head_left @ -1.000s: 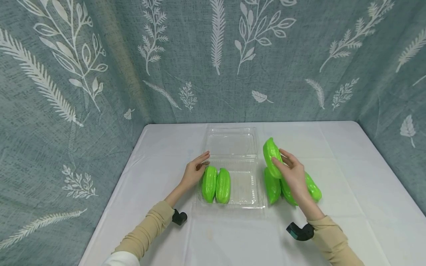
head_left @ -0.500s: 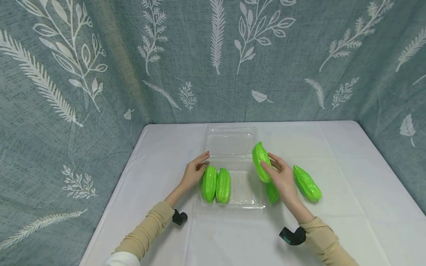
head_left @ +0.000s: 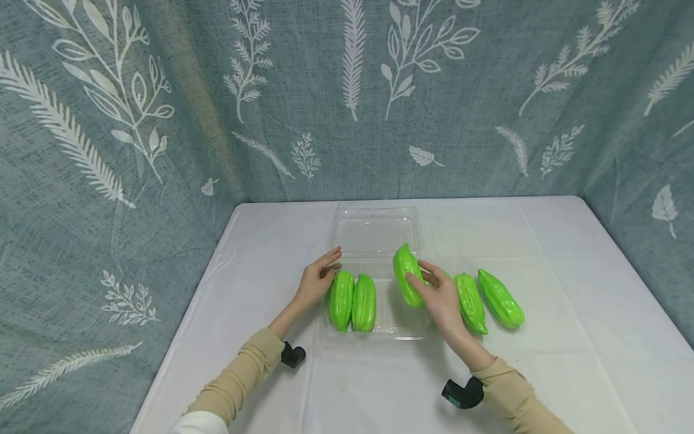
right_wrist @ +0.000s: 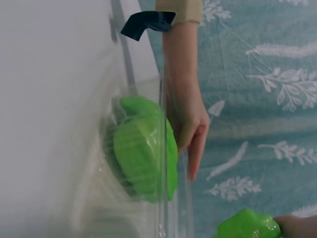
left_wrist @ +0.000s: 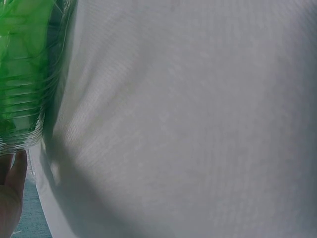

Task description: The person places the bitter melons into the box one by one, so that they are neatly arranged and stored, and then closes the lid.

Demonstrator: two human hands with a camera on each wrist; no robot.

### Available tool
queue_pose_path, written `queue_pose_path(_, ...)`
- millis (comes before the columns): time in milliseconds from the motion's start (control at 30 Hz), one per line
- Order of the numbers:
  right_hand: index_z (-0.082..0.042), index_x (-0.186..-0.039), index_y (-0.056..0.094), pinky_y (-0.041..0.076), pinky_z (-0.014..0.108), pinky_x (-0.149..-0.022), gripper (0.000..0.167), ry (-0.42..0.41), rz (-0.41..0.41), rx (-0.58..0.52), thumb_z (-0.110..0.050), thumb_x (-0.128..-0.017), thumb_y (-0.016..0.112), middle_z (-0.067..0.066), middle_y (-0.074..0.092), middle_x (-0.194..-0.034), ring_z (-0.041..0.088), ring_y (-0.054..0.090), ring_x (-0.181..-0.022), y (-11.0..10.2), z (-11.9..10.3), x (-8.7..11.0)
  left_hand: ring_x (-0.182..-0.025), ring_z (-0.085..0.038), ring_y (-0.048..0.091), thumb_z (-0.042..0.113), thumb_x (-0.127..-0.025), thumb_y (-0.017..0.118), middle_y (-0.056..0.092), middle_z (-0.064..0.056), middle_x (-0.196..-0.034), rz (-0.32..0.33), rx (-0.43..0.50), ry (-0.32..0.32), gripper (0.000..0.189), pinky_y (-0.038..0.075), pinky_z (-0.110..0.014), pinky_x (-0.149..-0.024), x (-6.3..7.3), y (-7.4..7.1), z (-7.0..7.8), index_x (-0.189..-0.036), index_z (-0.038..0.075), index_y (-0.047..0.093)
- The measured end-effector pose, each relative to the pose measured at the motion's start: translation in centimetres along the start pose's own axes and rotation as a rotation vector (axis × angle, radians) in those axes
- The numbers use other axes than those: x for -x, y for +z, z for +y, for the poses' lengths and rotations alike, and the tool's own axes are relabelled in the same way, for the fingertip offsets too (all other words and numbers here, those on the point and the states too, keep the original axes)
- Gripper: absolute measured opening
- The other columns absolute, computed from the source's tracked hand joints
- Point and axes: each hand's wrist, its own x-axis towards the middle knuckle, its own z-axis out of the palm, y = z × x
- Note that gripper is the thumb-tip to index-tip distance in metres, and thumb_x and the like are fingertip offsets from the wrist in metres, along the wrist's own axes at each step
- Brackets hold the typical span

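Note:
In the head view, my right hand (head_left: 441, 301) pinches a glossy, bright green ridged gourd (head_left: 405, 274) between thumb and fingers, above the right part of a clear plastic clamshell box (head_left: 396, 328). The right wrist view shows the held gourd (right_wrist: 245, 225) at its lower edge. Two similar green gourds (head_left: 341, 301) lie side by side in the left part of the box. My left hand (head_left: 314, 283) rests at the box's left rim, fingers fairly straight. In the left wrist view its fingertips (left_wrist: 19, 163) touch the box's ribbed corner.
Two more green gourds (head_left: 500, 300) lie right of the box; another is mostly hidden behind my right hand. The clear lid (head_left: 376, 232) lies folded back behind the box. A white cloth covers the table (head_left: 282, 232); patterned curtains (head_left: 379, 157) enclose its back and sides.
My right hand has carried the gourd leftward and a little nearer, from over the loose gourds to over the box. My left hand has stayed at the rim.

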Motion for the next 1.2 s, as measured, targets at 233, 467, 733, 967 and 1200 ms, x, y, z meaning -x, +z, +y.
queue_pose_path(233,-0.004,-0.136,0.049,0.051,0.045,-0.099,0.054,-0.033,0.002,0.026,-0.027,-0.089,0.065,0.025,0.054,-0.133,0.037,0.054,-0.122,1.1,0.3,0.3,-0.116,-0.043,0.056,-0.015,-0.09,0.042,0.038,-0.023,-0.147,0.002,0.012,0.0,0.041,0.047,-0.048,-0.101,0.0,0.0,0.0,-0.131,-0.014,0.046)
queue_pose_path(467,-0.002,-0.137,0.046,0.05,0.046,-0.1,0.055,-0.06,-0.046,0.018,-0.026,-0.09,0.064,0.027,0.051,-0.136,0.039,0.051,-0.124,2.1,0.7,0.6,-0.117,-0.043,0.056,-0.014,-0.09,0.042,0.039,-0.023,-0.147,0.004,0.001,-0.001,0.041,0.047,-0.046,-0.102,0.0,0.0,0.1,-0.131,-0.014,0.046)
queue_pose_path(733,0.004,-0.134,0.046,0.051,0.047,-0.098,0.052,-0.098,-0.042,0.021,-0.021,-0.091,0.063,0.029,0.052,-0.133,0.042,0.051,-0.124,3.6,1.4,0.7,-0.118,-0.042,0.055,-0.013,-0.091,0.043,0.038,-0.021,-0.148,0.002,-0.002,-0.032,0.041,0.044,-0.048,-0.105,0.1,0.1,0.4,-0.132,-0.013,0.046)
queue_pose_path(967,0.003,-0.134,0.046,0.05,0.049,-0.098,0.053,-0.099,-0.006,0.092,-0.024,-0.091,0.061,0.028,0.052,-0.133,0.043,0.05,-0.124,4.3,1.9,0.9,-0.118,-0.041,0.056,-0.013,-0.091,0.042,0.037,-0.021,-0.148,-0.002,-0.005,-0.04,0.041,0.043,-0.049,-0.106,0.2,0.0,0.5,-0.132,-0.013,0.045)
queue_pose_path(1200,0.003,-0.135,0.043,0.048,0.054,-0.1,0.053,-0.083,0.003,0.152,-0.023,-0.092,0.059,0.029,0.049,-0.134,0.044,0.048,-0.125,5.0,2.3,0.9,-0.117,-0.041,0.056,-0.013,-0.091,0.042,0.038,-0.021,-0.148,0.001,-0.013,-0.025,0.041,0.045,-0.047,-0.104,0.1,0.1,0.4,-0.132,-0.013,0.046)
